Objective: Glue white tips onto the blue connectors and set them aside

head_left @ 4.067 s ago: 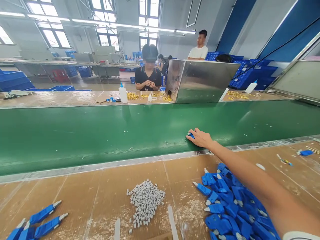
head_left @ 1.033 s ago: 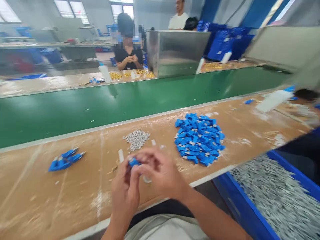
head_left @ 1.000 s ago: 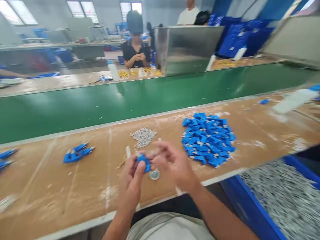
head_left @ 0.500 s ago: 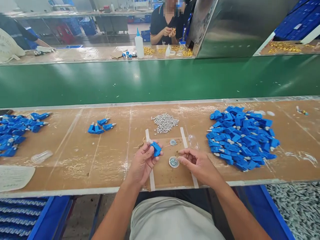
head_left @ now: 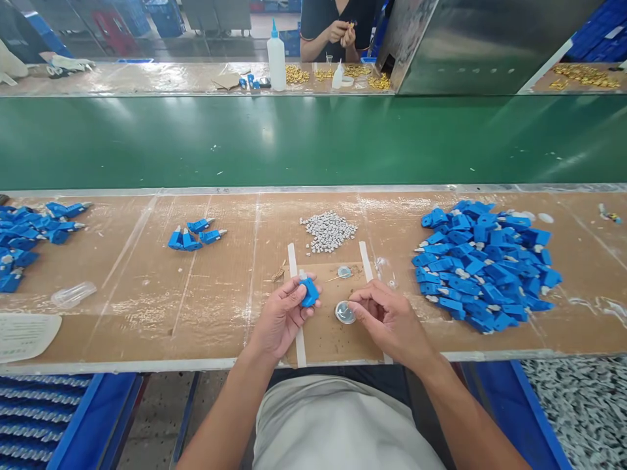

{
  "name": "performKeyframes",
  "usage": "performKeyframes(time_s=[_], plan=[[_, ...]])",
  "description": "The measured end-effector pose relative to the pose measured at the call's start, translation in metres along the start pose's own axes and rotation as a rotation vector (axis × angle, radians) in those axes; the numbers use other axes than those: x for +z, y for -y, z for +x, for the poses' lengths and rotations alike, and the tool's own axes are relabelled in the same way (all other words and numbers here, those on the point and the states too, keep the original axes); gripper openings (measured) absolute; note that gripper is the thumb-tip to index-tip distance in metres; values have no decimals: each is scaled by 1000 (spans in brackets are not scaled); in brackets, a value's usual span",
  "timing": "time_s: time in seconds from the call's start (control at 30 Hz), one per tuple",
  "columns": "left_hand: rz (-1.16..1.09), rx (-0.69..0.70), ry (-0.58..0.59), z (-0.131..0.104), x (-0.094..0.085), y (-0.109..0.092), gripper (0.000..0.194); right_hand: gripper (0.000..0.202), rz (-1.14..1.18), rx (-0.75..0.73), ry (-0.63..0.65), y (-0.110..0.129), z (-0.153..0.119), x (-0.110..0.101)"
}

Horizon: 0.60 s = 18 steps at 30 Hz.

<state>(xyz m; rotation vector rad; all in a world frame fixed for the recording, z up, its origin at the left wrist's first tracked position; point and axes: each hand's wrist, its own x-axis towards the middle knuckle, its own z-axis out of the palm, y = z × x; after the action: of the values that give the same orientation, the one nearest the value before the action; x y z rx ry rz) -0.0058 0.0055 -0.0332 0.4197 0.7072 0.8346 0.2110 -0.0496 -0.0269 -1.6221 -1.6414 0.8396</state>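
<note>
My left hand (head_left: 284,313) is closed around a blue plastic part (head_left: 309,292) with a pale tip pointing up and away. Beside it, the thumb and forefinger of my right hand (head_left: 386,316) are pinched together at the right rim of a small round dish (head_left: 344,313). Whatever that pinch may hold is too small to make out. Behind the dish lies a smaller clear round piece (head_left: 344,271) with a thin stick by it. Farther back is a heap of small grey pieces (head_left: 329,231).
A large pile of blue parts (head_left: 482,264) lies right, another pile (head_left: 22,238) far left, and a few blue parts (head_left: 196,235) between. Two white tape strips (head_left: 300,346) mark the cardboard-covered bench. Beyond the green belt (head_left: 294,143), a person handles gold-coloured pieces near a white bottle (head_left: 276,62).
The view has tilted downward. My right fingertips have come down onto the dish's right edge. My left hand still holds the blue part, now turned slightly.
</note>
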Motion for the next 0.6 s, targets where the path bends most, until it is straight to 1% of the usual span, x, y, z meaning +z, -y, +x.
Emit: performKeyframes(time_s=[0.2, 0.27, 0.4, 0.5, 0.53, 0.57, 0.6], plan=[[7, 3, 2, -1, -1, 1, 31, 17, 17, -49, 28, 2, 0, 0], [0, -2, -2, -1, -1, 1, 32, 16, 3, -86, 11, 3, -2, 0], [-14, -14, -16, -2, 2, -3, 33, 19, -177, -281, 15, 10, -2, 1], [-16, 1, -80, -7, 5, -4, 33, 23, -315, -411, 56, 15, 1, 3], [-21, 13, -116, -8, 3, -2, 32, 23, -338, -441, 61, 14, 3, 5], [-38, 33, -162, -8, -3, 1, 30, 22, -337, -491, 34, 10, 6, 6], [-47, 28, -187, -5, -12, 6, 30, 20, -326, -551, -6, 4, 10, 9]])
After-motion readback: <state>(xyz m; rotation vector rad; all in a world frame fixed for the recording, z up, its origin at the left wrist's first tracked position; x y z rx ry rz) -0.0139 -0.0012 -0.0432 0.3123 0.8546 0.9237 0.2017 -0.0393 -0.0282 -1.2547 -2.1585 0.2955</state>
